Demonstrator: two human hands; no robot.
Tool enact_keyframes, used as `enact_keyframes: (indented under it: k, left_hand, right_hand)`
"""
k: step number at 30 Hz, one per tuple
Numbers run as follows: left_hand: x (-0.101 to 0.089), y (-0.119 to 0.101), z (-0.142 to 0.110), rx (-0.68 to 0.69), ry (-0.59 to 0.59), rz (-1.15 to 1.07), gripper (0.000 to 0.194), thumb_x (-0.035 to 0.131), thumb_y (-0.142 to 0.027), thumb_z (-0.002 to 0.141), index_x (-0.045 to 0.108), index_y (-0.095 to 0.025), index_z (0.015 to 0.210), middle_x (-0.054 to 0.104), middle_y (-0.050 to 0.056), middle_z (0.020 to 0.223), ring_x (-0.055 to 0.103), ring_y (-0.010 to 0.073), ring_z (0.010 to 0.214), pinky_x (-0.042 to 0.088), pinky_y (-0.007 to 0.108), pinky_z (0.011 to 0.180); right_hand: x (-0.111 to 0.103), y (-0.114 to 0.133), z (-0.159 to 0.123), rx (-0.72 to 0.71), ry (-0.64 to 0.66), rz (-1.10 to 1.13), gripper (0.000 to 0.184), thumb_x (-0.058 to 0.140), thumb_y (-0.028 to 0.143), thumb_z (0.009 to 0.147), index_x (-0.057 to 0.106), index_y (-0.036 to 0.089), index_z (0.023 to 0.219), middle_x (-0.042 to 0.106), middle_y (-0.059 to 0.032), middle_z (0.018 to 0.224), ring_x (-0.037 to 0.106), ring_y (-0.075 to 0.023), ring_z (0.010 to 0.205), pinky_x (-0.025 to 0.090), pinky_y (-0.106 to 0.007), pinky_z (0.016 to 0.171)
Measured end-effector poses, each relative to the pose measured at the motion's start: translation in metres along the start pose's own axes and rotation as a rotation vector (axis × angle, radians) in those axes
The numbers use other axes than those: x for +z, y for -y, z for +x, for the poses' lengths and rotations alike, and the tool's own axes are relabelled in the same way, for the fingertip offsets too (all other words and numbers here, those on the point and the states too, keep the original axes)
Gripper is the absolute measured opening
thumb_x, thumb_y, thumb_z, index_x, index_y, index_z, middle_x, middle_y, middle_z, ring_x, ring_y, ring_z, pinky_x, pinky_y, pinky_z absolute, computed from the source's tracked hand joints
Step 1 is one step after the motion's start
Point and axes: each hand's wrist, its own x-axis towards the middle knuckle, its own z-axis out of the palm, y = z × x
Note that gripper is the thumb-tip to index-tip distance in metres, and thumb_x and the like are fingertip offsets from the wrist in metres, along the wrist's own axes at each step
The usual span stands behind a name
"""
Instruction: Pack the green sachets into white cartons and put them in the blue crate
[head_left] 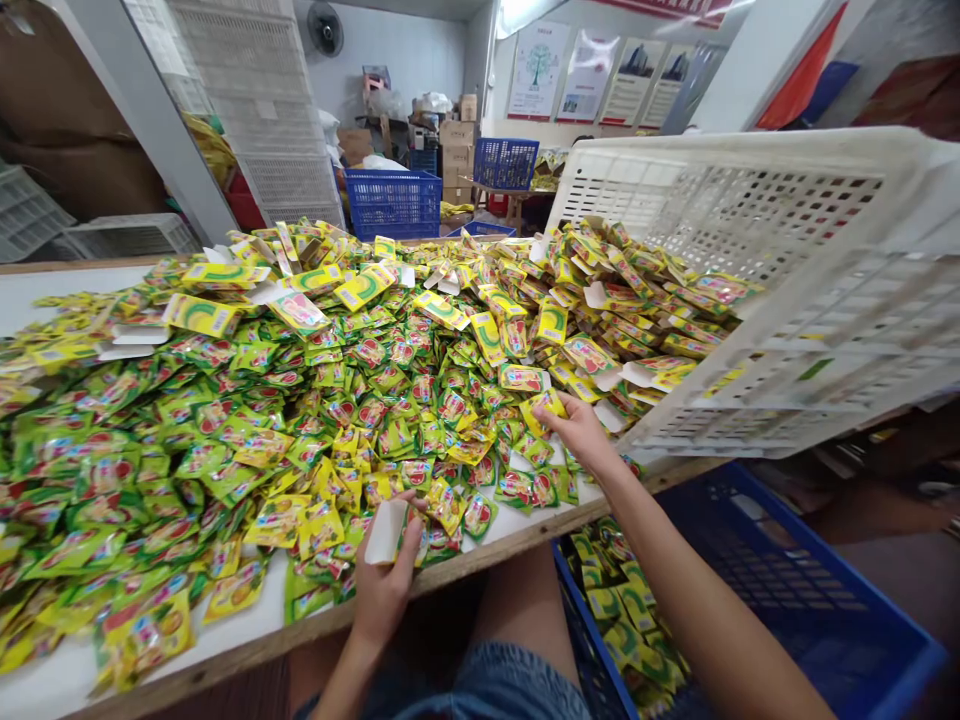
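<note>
Near the table's front edge, my left hand (384,590) is closed around a small carton (388,532) whose white flap faces up. Further right, my right hand (583,432) pinches a yellow carton (546,408) by its end, at the edge of the heap. Between and beyond the hands lie many small green sachets (247,420) with red fruit prints, mixed with yellow sachets (279,522). Yellow-green cartons (365,287), several with white flaps standing out, are heaped along the back of the pile.
A white plastic crate (817,340) lies tipped at the right, cartons spilling from its mouth. Below the wooden table edge (480,555), a blue crate (780,570) stands by my legs, near filled cartons (626,610). Stacked white crates (259,100) and a blue basket (394,200) stand behind.
</note>
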Motion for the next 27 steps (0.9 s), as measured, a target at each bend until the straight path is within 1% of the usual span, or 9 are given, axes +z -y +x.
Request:
enact_keyframes:
  k: [3, 8, 11, 14, 16, 19, 23, 25, 27]
  left_hand:
    - [0.001, -0.001, 0.0, 0.004, -0.015, 0.006, 0.029, 0.057, -0.035, 0.082, 0.06, -0.019, 0.106, 0.068, 0.006, 0.097, 0.06, 0.0235, 0.101, 0.043, 0.031, 0.089]
    - [0.002, 0.0, -0.001, 0.045, -0.208, -0.005, 0.026, 0.055, -0.037, 0.082, 0.06, -0.019, 0.101, 0.067, 0.006, 0.097, 0.06, 0.0222, 0.1, 0.038, 0.033, 0.097]
    - [0.002, -0.005, -0.001, 0.041, -0.238, -0.019, 0.024, 0.056, -0.038, 0.082, 0.062, -0.02, 0.097, 0.066, 0.006, 0.096, 0.059, 0.0224, 0.101, 0.036, 0.032, 0.099]
    - [0.002, -0.01, -0.002, 0.036, -0.212, -0.003, 0.022, 0.056, -0.036, 0.083, 0.062, -0.021, 0.097, 0.065, 0.005, 0.096, 0.057, 0.022, 0.101, 0.034, 0.032, 0.1]
    - [0.003, -0.011, -0.003, 0.03, -0.203, -0.003, 0.022, 0.056, -0.036, 0.082, 0.062, -0.021, 0.097, 0.064, 0.005, 0.096, 0.057, 0.0223, 0.1, 0.035, 0.031, 0.099]
    - [0.002, -0.011, -0.005, 0.026, -0.208, -0.013, 0.023, 0.057, -0.037, 0.081, 0.062, -0.02, 0.096, 0.064, 0.006, 0.097, 0.057, 0.0233, 0.101, 0.036, 0.031, 0.097]
    - [0.002, -0.021, -0.006, 0.057, -0.184, -0.006, 0.024, 0.057, -0.035, 0.082, 0.062, -0.02, 0.099, 0.063, 0.007, 0.101, 0.055, 0.0242, 0.105, 0.036, 0.033, 0.098]
    - [0.005, -0.031, -0.004, 0.077, -0.085, -0.013, 0.025, 0.057, -0.032, 0.083, 0.062, -0.02, 0.104, 0.062, 0.007, 0.109, 0.054, 0.0246, 0.109, 0.034, 0.035, 0.101]
    - [0.01, -0.043, -0.001, 0.081, 0.073, -0.057, 0.026, 0.058, -0.031, 0.081, 0.064, -0.019, 0.105, 0.06, 0.008, 0.118, 0.051, 0.0255, 0.115, 0.033, 0.036, 0.104]
  right_hand:
    - [-0.009, -0.014, -0.024, 0.035, 0.072, -0.111, 0.027, 0.065, 0.042, 0.068, 0.061, 0.017, 0.077, 0.062, -0.0014, 0.07, 0.054, -0.0157, 0.062, 0.043, -0.026, 0.056]
    - [0.002, -0.037, -0.052, 0.075, 0.122, -0.273, 0.023, 0.065, 0.039, 0.067, 0.06, 0.017, 0.064, 0.059, -0.001, 0.064, 0.053, -0.0176, 0.063, 0.042, -0.029, 0.06]
    - [0.016, -0.042, -0.061, 0.052, 0.104, -0.337, 0.02, 0.066, 0.037, 0.064, 0.061, 0.018, 0.065, 0.062, -0.0048, 0.078, 0.053, -0.0221, 0.078, 0.041, -0.034, 0.073]
    - [0.028, -0.041, -0.069, 0.021, 0.054, -0.377, 0.018, 0.069, 0.031, 0.061, 0.064, 0.02, 0.073, 0.062, -0.0074, 0.096, 0.047, -0.0281, 0.097, 0.033, -0.041, 0.086]
    - [0.031, -0.037, -0.073, 0.004, 0.031, -0.376, 0.016, 0.068, 0.029, 0.062, 0.064, 0.021, 0.075, 0.061, -0.0069, 0.095, 0.045, -0.029, 0.1, 0.03, -0.043, 0.088]
    - [0.029, -0.031, -0.077, -0.018, 0.017, -0.324, 0.012, 0.066, 0.031, 0.066, 0.061, 0.021, 0.07, 0.06, -0.0039, 0.081, 0.049, -0.0247, 0.088, 0.034, -0.039, 0.083]
    - [0.024, -0.019, -0.08, -0.005, 0.007, -0.183, 0.021, 0.062, 0.04, 0.072, 0.06, 0.019, 0.071, 0.058, -0.0012, 0.07, 0.052, -0.0184, 0.069, 0.041, -0.031, 0.067]
    - [0.025, -0.01, -0.082, 0.055, 0.023, 0.011, 0.026, 0.064, 0.043, 0.071, 0.062, 0.018, 0.078, 0.061, -0.0016, 0.072, 0.054, -0.018, 0.069, 0.043, -0.029, 0.065]
    - [0.03, 0.003, -0.084, 0.13, 0.053, 0.244, 0.032, 0.071, 0.042, 0.066, 0.064, 0.017, 0.086, 0.065, -0.0023, 0.077, 0.058, -0.0182, 0.071, 0.045, -0.03, 0.066]
